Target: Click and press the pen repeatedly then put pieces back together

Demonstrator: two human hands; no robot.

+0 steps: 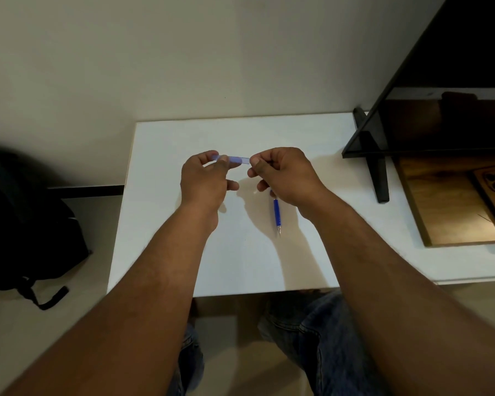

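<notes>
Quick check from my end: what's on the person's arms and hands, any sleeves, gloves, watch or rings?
Nothing: the left hand and right hand are bare, with no gloves, rings or watch visible. Both forearms are uncovered, no sleeves in view. Blue jeans show below the table edge.

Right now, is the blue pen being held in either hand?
No, the blue pen lies on the white table below the right hand, while both hands pinch a small translucent blue piece.

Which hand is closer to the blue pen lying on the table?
Right. The right hand hovers directly over the blue pen's upper end; the left hand is off to its left, pinching a translucent blue piece.
</notes>
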